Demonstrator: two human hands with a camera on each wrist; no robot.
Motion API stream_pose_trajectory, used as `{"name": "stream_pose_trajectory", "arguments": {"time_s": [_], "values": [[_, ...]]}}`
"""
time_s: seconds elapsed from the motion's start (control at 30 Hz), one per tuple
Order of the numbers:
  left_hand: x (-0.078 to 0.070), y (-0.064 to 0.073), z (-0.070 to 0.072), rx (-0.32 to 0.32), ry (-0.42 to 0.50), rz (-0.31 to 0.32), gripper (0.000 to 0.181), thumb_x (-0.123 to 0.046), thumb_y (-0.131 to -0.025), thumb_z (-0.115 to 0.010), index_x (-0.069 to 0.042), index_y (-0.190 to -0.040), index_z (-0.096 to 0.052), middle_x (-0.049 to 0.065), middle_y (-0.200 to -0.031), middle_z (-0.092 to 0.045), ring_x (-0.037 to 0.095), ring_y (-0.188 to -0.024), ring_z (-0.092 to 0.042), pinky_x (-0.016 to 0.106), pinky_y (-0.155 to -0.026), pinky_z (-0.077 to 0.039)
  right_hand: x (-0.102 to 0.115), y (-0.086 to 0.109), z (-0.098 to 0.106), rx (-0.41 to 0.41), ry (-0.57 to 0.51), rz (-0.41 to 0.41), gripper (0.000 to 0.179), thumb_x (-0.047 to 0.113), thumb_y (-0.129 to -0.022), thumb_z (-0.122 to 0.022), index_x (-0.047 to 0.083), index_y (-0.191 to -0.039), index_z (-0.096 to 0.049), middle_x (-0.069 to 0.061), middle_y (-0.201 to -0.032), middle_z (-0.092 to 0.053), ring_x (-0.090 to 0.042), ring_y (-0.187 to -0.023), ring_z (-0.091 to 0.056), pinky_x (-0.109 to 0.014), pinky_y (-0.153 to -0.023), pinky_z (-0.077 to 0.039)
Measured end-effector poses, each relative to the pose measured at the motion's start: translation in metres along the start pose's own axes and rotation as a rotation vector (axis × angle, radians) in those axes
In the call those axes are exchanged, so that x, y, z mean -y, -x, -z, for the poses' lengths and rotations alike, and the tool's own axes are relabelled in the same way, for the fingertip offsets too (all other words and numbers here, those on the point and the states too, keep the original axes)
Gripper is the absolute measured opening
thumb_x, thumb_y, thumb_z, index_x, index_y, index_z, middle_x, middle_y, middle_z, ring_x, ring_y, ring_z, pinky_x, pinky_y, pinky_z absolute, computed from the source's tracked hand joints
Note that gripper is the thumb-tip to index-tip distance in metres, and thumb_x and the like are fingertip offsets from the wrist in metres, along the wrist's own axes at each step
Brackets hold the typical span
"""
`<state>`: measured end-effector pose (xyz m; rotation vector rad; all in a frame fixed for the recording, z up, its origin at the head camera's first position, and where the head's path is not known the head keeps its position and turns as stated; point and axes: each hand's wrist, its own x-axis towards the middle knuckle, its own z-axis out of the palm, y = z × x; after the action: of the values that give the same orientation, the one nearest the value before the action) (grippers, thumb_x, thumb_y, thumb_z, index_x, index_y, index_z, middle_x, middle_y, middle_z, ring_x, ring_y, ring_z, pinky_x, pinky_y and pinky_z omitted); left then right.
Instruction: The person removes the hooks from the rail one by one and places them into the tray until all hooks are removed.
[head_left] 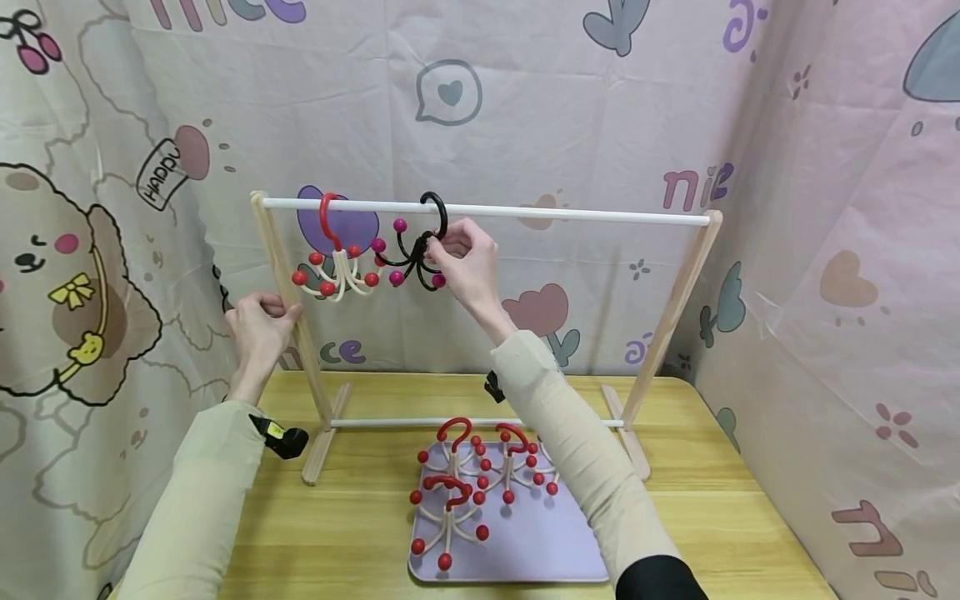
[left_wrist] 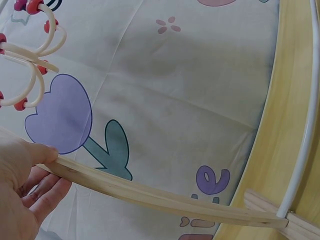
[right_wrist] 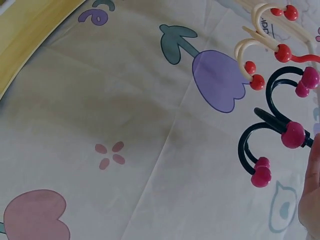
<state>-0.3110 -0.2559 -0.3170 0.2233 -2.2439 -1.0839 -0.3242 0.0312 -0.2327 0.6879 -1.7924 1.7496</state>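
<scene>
My right hand point(head_left: 468, 262) pinches a black multi-armed hanger point(head_left: 412, 265) with pink ball tips, just below its hook. That hook arches over the white top bar point(head_left: 585, 215) of a rack; whether it touches the bar I cannot tell. To its left, a cream hanger point(head_left: 341, 268) with a red hook and red balls hangs on the same bar. My left hand point(head_left: 258, 333) grips the rack's left wooden post point(left_wrist: 135, 192), thumb on one side and fingers on the other. In the right wrist view the black hanger point(right_wrist: 274, 125) shows, with only part of the hand.
On the wooden table point(head_left: 720, 492), a lilac tray point(head_left: 532, 550) holds several cream hangers point(head_left: 448, 521) with red hooks, one partly behind my right sleeve. The rack's right post point(head_left: 671, 317) and lower white bar point(head_left: 390, 423) stand behind the tray. Printed curtains point(head_left: 510, 125) surround the table.
</scene>
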Motion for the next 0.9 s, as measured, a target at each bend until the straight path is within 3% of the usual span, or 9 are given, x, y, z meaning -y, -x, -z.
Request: {"name": "stream_pose_trajectory", "arguments": {"time_s": [0.13,0.27,0.43,0.6,0.8,0.9], "values": [[0.000,-0.001,0.000,0.002,-0.002,0.005,0.032,-0.018,-0.092,-0.070,0.009,-0.109,-0.068,0.028,-0.103,-0.068,0.040,-0.113,-0.057,0.034,-0.083,-0.037,0.001,0.006,0.005,0.003,-0.022,0.006,0.011,-0.007,-0.089,-0.066,-0.011,-0.098,-0.062,-0.033,-0.093,-0.071,-0.027,-0.071,-0.073,-0.029,-0.073,-0.061],[0.001,-0.001,0.001,0.007,0.000,0.016,0.032,-0.018,-0.092,-0.070,0.008,-0.110,-0.068,0.027,-0.102,-0.068,0.040,-0.112,-0.057,0.032,-0.080,-0.037,0.001,0.015,0.013,0.010,-0.023,0.016,0.008,-0.007,-0.088,-0.066,-0.008,-0.095,-0.061,-0.032,-0.092,-0.072,-0.014,-0.068,-0.072,-0.033,-0.074,-0.062],[0.002,-0.001,0.000,0.009,-0.007,0.021,0.032,-0.019,-0.092,-0.070,0.008,-0.110,-0.068,0.026,-0.103,-0.068,0.039,-0.110,-0.058,0.031,-0.077,-0.038,0.001,0.029,0.026,0.032,-0.046,0.004,0.007,-0.007,-0.089,-0.065,-0.008,-0.094,-0.060,-0.035,-0.092,-0.071,-0.021,-0.071,-0.074,-0.042,-0.076,-0.062],[0.002,-0.001,0.001,0.012,-0.002,0.023,0.032,-0.019,-0.092,-0.069,0.007,-0.110,-0.067,0.026,-0.103,-0.068,0.039,-0.111,-0.057,0.031,-0.077,-0.038,0.000,0.044,0.042,0.053,-0.038,-0.008,0.008,-0.006,-0.089,-0.067,-0.008,-0.095,-0.061,-0.035,-0.092,-0.070,-0.032,-0.075,-0.075,-0.036,-0.074,-0.062],[0.001,-0.001,0.001,0.005,-0.010,0.014,0.033,-0.019,-0.092,-0.069,0.008,-0.111,-0.067,0.027,-0.104,-0.068,0.040,-0.108,-0.059,0.030,-0.076,-0.039,-0.007,0.064,0.058,0.070,-0.012,-0.001,0.006,-0.005,-0.089,-0.068,-0.004,-0.092,-0.062,-0.037,-0.089,-0.069,-0.010,-0.070,-0.073,-0.026,-0.072,-0.061],[0.001,-0.001,0.001,0.003,-0.006,0.009,0.033,-0.018,-0.092,-0.069,0.008,-0.111,-0.067,0.028,-0.104,-0.068,0.040,-0.108,-0.059,0.030,-0.077,-0.038,-0.010,0.074,0.065,0.073,-0.012,0.006,0.007,-0.004,-0.089,-0.068,-0.005,-0.091,-0.062,-0.038,-0.088,-0.069,-0.008,-0.069,-0.073,-0.025,-0.071,-0.060]]}}
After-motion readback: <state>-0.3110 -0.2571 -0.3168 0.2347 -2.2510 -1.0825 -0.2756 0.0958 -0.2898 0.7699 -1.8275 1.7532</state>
